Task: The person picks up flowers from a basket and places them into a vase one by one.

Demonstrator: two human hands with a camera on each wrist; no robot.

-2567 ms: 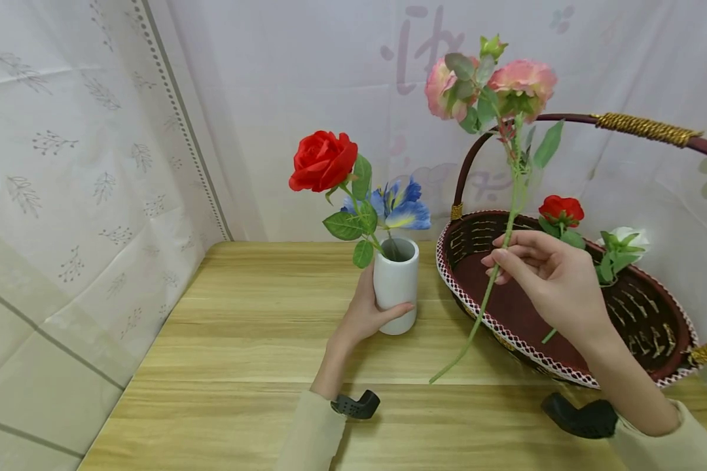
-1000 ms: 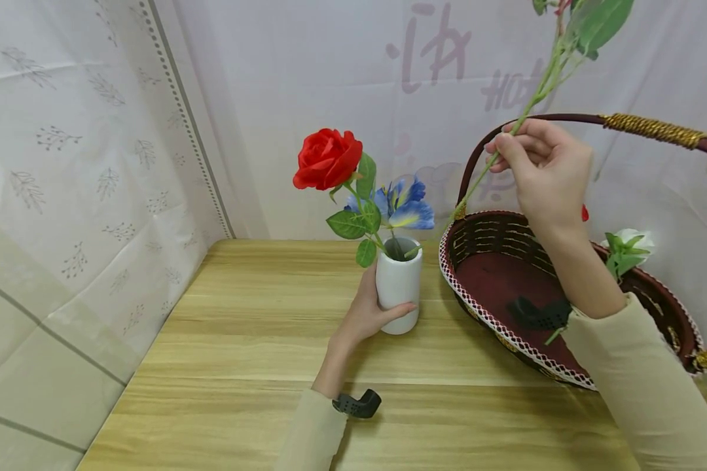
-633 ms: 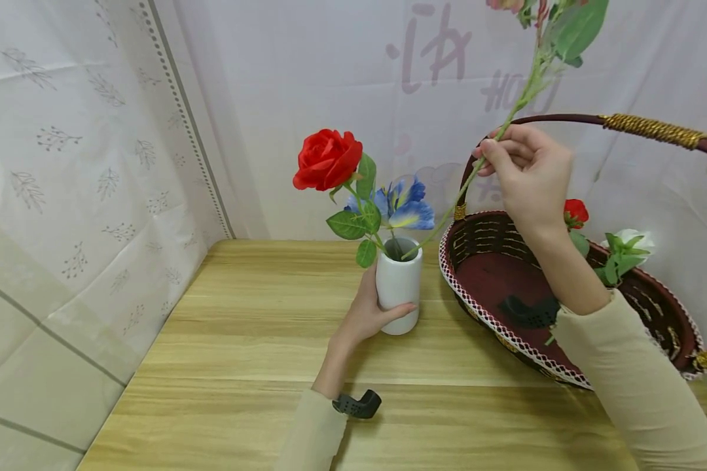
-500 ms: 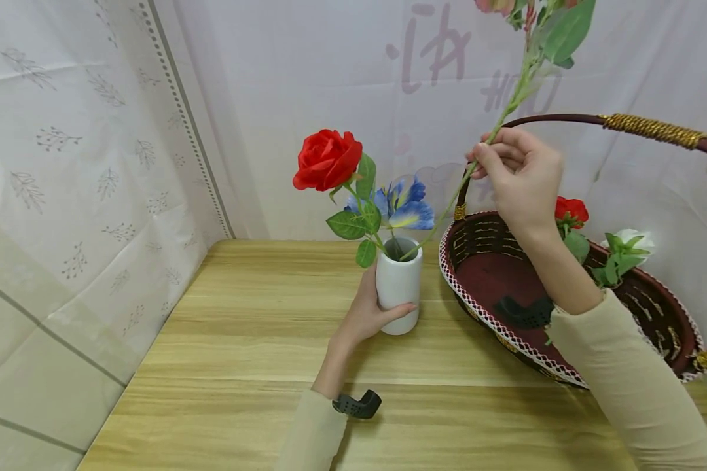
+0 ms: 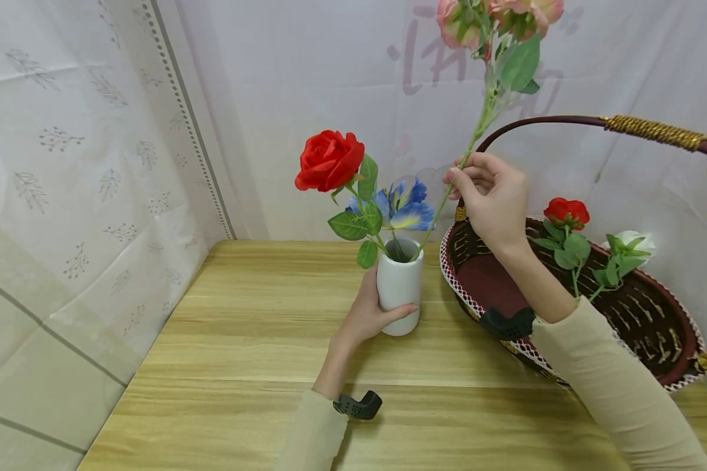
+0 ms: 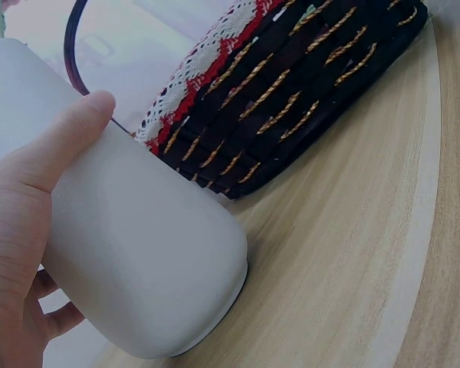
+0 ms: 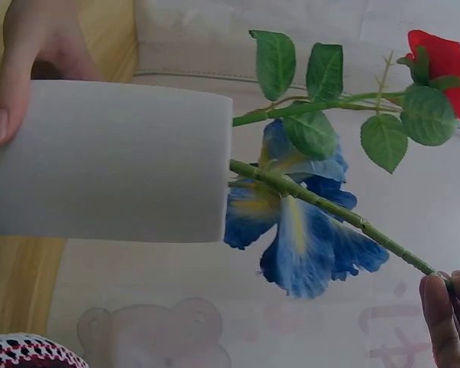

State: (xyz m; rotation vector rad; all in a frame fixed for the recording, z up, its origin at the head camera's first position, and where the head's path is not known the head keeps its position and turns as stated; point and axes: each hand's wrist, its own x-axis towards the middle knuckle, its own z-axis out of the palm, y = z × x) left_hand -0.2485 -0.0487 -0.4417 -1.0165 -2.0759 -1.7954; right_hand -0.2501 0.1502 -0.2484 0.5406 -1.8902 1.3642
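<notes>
My left hand (image 5: 368, 311) grips a white cylindrical vase (image 5: 399, 294) that stands upright on the table. In the vase are a red rose (image 5: 330, 161), leaning left, and a blue iris (image 5: 409, 208). My right hand (image 5: 495, 199) pinches the green stem of a pink flower spray (image 5: 521, 19), whose top is cut off by the frame edge. The stem's lower end is inside the vase mouth, as the right wrist view also shows, with the stem (image 7: 353, 217) slanting out past the iris. In the left wrist view the thumb and fingers wrap the vase (image 6: 146, 238).
A dark woven basket (image 5: 662, 288) with lace trim and a tall arched handle (image 5: 654, 129) stands right of the vase, under my right forearm. Another red rose (image 5: 567, 212) and a white flower (image 5: 633, 245) lie in it. A patterned curtain (image 5: 294, 85) hangs behind the wooden table (image 5: 241, 340).
My right hand has raised the pink flower spray from beside the basket, brought its stem end into the vase mouth, then moved left and down. The left hand keeps its grip on the vase.
</notes>
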